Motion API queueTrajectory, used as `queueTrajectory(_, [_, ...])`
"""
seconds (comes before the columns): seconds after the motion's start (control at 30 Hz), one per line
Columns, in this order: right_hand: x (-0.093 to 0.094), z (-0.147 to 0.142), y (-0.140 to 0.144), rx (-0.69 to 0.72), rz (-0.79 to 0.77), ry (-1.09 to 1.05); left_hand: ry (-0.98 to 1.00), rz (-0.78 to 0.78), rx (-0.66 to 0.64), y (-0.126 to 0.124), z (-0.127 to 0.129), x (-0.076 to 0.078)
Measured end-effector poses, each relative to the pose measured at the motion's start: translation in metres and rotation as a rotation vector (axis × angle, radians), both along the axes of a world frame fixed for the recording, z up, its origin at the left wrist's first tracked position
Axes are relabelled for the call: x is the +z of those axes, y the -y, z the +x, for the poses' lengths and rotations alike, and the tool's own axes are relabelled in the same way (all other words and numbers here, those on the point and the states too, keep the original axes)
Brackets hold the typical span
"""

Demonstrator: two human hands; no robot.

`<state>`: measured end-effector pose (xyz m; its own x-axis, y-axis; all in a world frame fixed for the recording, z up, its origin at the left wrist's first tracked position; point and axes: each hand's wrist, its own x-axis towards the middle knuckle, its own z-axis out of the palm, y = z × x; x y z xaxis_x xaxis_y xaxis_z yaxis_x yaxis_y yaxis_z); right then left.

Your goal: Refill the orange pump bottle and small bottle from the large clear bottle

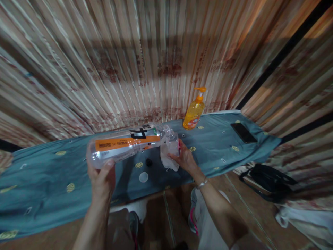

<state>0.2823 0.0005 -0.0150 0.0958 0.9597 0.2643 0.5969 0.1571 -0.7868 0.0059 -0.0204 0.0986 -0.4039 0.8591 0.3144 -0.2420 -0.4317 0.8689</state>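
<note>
My left hand [102, 177] grips the base of a large clear plastic bottle [125, 144] with an orange and white label. The bottle lies nearly level, its open neck tipped over a small clear bottle [172, 143]. My right hand [184, 158] holds that small bottle upright on the blue-grey cloth [52, 173], together with a white crumpled tissue [169, 162] under it. A white cap [143, 177] and a small black cap [148, 161] lie on the cloth between my hands.
An orange pump bottle [194, 111] stands at the back of the cloth-covered surface. A black phone [243, 132] lies at the right end. A black bag [270, 180] sits on the floor to the right. A striped curtain [130, 62] hangs behind.
</note>
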Motion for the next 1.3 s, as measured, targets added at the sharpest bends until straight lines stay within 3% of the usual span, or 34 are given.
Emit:
queueTrajectory(0.43, [-0.010, 0.001, -0.002, -0.026, 0.030, 0.031, 0.011, 0.007, -0.013, 0.000, -0.001, 0.000])
queueTrajectory(1.3, [-0.009, 0.002, -0.002, -0.018, 0.031, 0.024, 0.017, -0.001, -0.005, 0.000, -0.001, 0.000])
